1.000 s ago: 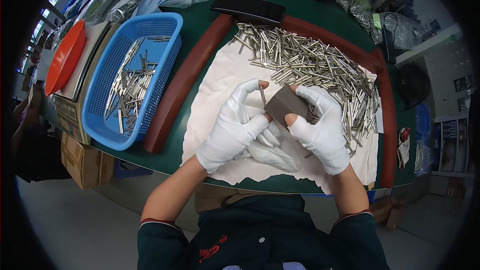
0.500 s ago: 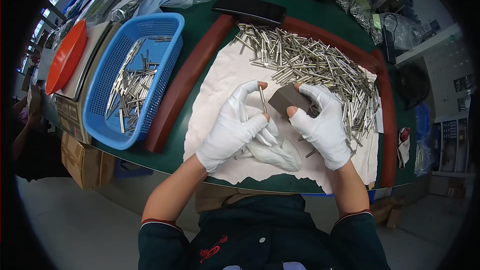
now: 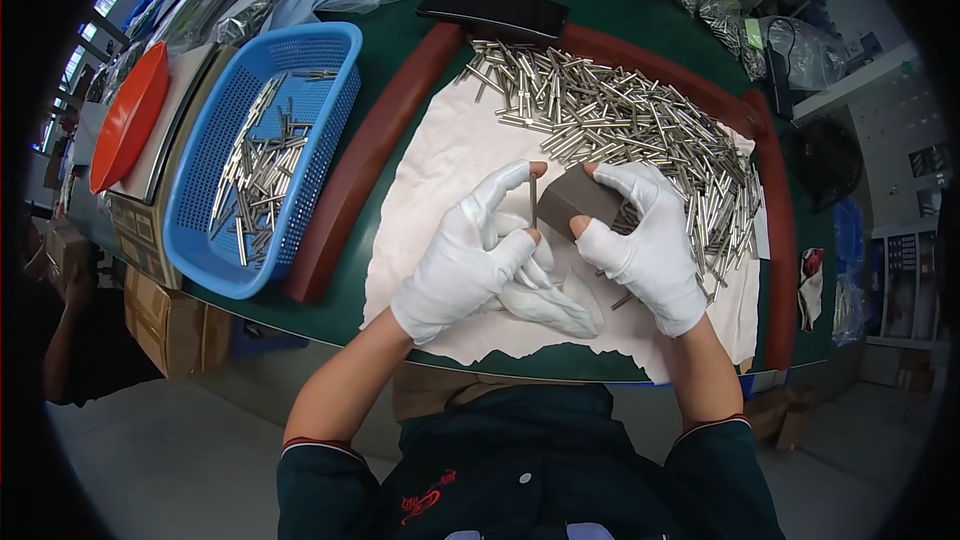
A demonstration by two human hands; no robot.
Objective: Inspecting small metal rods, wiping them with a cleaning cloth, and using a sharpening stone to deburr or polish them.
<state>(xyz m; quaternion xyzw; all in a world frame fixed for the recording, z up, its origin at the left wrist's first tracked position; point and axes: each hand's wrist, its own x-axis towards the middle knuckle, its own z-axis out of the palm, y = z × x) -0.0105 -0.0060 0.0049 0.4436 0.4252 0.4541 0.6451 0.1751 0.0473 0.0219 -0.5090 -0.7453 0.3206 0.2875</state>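
My left hand [image 3: 462, 265], in a white glove with bare thumb and index fingertips, pinches a slim metal pin [image 3: 534, 204] by its two ends. The pin stands nearly upright in the picture. Facing it, my right hand [image 3: 652, 255], gloved the same way, grips a dark grey-brown block [image 3: 574, 198] between thumb and fingers. A small gap shows between pin and block. Below the hands a loose white glove [image 3: 553, 308] lies on the pale cloth [image 3: 425, 175]. A large heap of metal pins [image 3: 610, 110] spreads beyond and to the right of the block.
Dark red bars [image 3: 372, 162] border the cloth, with a black phone [image 3: 494, 12] across the far one. At left stand a blue basket [image 3: 352, 90] holding pins and an orange-red pan [image 3: 130, 120]. Another person's arm [image 3: 62, 340] shows at far left.
The pin has turned from a slight tilt to nearly upright between my left thumb and index finger. My right hand and the block have barely moved. At far left, another person's arm has shifted.
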